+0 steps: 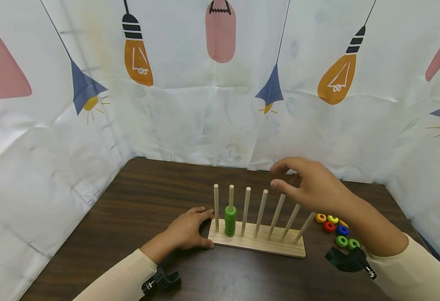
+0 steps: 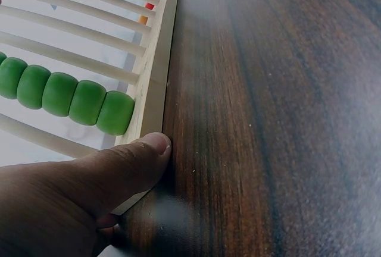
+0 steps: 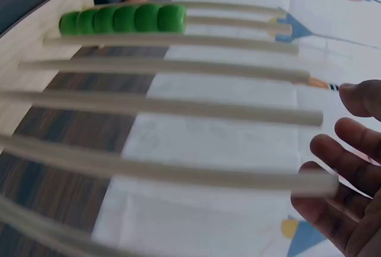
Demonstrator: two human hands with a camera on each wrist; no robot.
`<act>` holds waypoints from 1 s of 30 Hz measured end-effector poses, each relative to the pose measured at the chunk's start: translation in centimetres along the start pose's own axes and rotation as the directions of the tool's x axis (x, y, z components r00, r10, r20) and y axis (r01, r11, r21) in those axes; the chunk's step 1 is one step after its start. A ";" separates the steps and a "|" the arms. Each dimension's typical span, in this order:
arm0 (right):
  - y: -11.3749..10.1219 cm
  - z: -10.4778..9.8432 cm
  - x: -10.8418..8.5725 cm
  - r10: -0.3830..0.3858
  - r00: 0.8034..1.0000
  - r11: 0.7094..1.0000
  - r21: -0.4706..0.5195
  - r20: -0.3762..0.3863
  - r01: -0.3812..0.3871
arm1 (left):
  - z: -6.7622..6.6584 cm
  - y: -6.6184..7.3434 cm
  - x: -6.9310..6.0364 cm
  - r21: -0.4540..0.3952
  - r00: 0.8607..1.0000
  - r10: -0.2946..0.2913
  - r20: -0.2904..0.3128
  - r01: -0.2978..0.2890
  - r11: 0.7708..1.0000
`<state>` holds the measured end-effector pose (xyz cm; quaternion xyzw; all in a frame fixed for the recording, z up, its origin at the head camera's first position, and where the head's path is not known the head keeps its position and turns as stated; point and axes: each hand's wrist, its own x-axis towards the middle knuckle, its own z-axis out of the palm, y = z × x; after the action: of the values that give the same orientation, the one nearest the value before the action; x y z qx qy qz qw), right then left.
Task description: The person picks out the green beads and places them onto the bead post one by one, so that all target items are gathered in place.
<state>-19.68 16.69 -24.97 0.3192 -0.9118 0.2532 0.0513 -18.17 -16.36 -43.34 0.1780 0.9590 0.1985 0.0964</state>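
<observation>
A wooden peg stand (image 1: pixel 257 244) with several upright pegs rests on the dark table. Green beads (image 1: pixel 230 221) are stacked on its second peg from the left; the other pegs are bare. My left hand (image 1: pixel 188 230) grips the stand's left end, thumb at the front edge and fingers at the back. In the left wrist view the thumb (image 2: pixel 128 165) presses against the base's edge. My right hand (image 1: pixel 312 188) hovers above the pegs on the right, fingers loosely bent and thumb apart. Nothing shows between those fingers (image 3: pixel 351 162) in the right wrist view.
Right of the stand, partly behind my right forearm, lie loose beads: orange (image 1: pixel 321 218), yellow (image 1: pixel 333 219), red (image 1: pixel 329 227), blue (image 1: pixel 343 230) and green (image 1: pixel 341 241). A white cloth (image 1: pixel 190 121) printed with lamps hangs behind the table (image 1: pixel 129 209).
</observation>
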 end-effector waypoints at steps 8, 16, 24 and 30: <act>1.6 -1.3 -1.8 0.094 0.996 0.996 0.013 -0.001 -0.094 | 0.0 0.0 -0.1 -0.001 1.000 -0.002 0.002 0.002 1.000; 3.3 -2.0 -3.7 0.168 0.985 0.986 -0.007 -0.034 -0.168 | -0.1 0.0 -0.1 0.000 1.000 0.004 -0.003 -0.004 1.000; 5.2 -2.3 -5.8 0.219 0.974 0.974 -0.041 -0.056 -0.221 | -0.1 0.0 -0.1 -0.003 1.000 0.014 -0.002 -0.014 1.000; 6.9 -2.1 -7.4 0.249 0.965 0.965 -0.062 -0.077 -0.254 | 0.0 -0.1 -0.1 0.002 1.000 0.013 0.004 -0.013 1.000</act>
<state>-18.20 26.45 -27.94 0.1899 -0.9512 0.2356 0.0611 -18.14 -16.48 -43.36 0.1845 0.9579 0.1977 0.0967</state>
